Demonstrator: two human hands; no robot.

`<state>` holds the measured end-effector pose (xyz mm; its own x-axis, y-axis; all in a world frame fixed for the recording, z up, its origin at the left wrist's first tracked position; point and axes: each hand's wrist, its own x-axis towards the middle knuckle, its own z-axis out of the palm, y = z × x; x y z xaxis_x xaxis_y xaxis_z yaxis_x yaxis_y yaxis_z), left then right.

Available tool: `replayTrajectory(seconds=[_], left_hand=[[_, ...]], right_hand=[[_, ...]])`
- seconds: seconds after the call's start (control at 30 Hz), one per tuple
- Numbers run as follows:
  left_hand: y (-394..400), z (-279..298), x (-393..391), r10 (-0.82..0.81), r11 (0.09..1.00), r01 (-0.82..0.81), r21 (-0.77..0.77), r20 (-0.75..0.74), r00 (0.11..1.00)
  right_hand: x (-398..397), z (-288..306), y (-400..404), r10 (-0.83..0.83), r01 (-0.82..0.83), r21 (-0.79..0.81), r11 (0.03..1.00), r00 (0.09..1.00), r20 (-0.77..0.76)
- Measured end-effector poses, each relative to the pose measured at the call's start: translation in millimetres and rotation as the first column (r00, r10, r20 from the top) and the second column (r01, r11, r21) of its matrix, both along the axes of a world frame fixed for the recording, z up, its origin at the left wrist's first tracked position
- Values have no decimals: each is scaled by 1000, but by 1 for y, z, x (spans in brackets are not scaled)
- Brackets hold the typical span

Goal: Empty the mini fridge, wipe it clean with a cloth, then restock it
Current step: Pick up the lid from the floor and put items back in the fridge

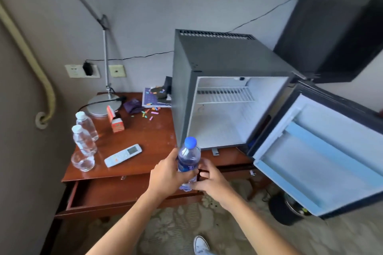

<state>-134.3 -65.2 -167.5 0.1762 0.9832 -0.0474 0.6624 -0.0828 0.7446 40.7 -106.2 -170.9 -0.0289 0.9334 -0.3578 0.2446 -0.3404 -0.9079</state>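
Head view: left hand fingers wrapped round clear plastic water bottle with blue cap, upright; right hand pinches its base. Open, empty grey mini fridge at 1 o'clock from bottle, on wooden desk.

Two bare forearms seen from above, no sleeves worn below the elbow, left hand and right hand ungloved, no rings or watch seen, one white lace-up sneaker worn

Both hands raised forward, fingers curled, gripping.
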Motion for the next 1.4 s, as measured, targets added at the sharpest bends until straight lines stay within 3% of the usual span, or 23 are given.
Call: replayTrajectory(seconds=[0.27,0.37,0.5,0.67,1.1,1.4], left_hand=[[26,-5,92,-87,990,101,101,-131,987],[41,-18,122,-87,981,122,153,-218,972],[60,-39,145,-82,968,179,177,-448,890],[69,-52,159,-25,978,135,162,-545,838],[79,-71,153,92,994,-37,107,-574,814],[66,-85,135,193,980,-132,149,-536,822]], right_hand=[[63,-29,36,-206,171,162,972,950,235],[98,-46,64,-272,245,145,959,940,208],[137,-67,112,-282,261,129,957,940,192],[155,-99,175,-236,230,59,971,962,140],[107,-139,281,-181,169,119,978,979,96],[66,-147,346,-138,127,166,978,989,58]])
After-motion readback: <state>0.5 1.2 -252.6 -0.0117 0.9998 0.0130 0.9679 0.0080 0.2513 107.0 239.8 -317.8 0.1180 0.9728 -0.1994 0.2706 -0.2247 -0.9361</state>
